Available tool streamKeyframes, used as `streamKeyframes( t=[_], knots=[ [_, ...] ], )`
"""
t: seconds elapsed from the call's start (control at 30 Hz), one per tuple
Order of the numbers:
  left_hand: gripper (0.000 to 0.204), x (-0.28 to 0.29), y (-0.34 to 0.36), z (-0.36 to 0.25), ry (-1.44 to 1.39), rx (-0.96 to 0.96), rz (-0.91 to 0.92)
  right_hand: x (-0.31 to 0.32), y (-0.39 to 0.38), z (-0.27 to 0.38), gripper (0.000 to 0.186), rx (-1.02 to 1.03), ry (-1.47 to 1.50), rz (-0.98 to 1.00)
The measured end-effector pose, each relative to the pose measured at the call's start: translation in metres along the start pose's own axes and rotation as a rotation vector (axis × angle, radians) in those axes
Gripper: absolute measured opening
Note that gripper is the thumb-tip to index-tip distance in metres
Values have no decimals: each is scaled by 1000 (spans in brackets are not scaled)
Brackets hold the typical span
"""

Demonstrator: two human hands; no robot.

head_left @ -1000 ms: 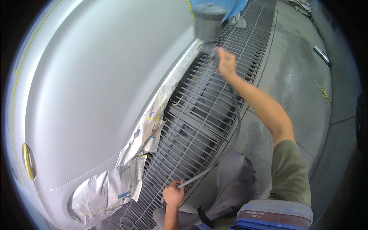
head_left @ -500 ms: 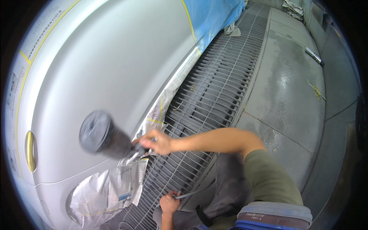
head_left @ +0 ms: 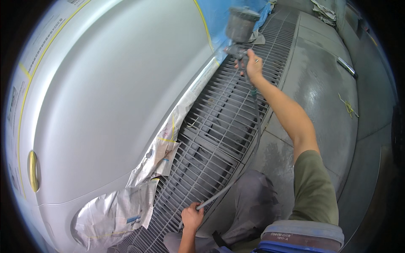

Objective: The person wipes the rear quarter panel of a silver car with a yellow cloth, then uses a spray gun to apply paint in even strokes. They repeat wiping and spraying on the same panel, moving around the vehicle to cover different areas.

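Note:
My right hand grips a spray gun with a dark grey cup on top, held near the far end of the light grey car panel. The gun stands a short way off the blue plastic film, over the floor grating. From its handle a grey air hose runs down and back toward me. Low in the middle, my left hand is closed around that hose, beside my knee. Whether my right finger presses the trigger I cannot tell.
Silvery masking paper covers the wheel area, and more paper edges the panel's lower side. Yellow tape wraps the door handle. The metal grating runs along the car. A shiny cylinder and yellow tape scraps lie right.
My right hand has swung the spray gun from the near, wheel end of the panel far forward and right; its cup is now upright. The hose has stretched out. My left hand has shifted slightly.

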State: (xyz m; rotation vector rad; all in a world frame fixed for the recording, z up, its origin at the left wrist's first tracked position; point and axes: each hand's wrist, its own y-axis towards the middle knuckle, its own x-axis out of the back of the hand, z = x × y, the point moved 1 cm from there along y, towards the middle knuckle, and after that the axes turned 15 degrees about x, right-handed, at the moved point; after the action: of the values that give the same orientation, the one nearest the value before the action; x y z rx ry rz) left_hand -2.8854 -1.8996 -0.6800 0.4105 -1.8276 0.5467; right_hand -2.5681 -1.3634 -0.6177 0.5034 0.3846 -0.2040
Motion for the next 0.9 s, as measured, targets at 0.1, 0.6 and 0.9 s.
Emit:
streamKeyframes(
  t=[0.1,0.6,0.9],
  knots=[
    [22,2,0,-6,-48,16,-13,7,27,2,55,97,-137,-186],
    [33,16,-4,117,104,60,74,-201,-244,143,34,16,69,532],
    [37,6,-30,166,117,98,59,-352,-392,226,45,215,569,1019]
  ],
)
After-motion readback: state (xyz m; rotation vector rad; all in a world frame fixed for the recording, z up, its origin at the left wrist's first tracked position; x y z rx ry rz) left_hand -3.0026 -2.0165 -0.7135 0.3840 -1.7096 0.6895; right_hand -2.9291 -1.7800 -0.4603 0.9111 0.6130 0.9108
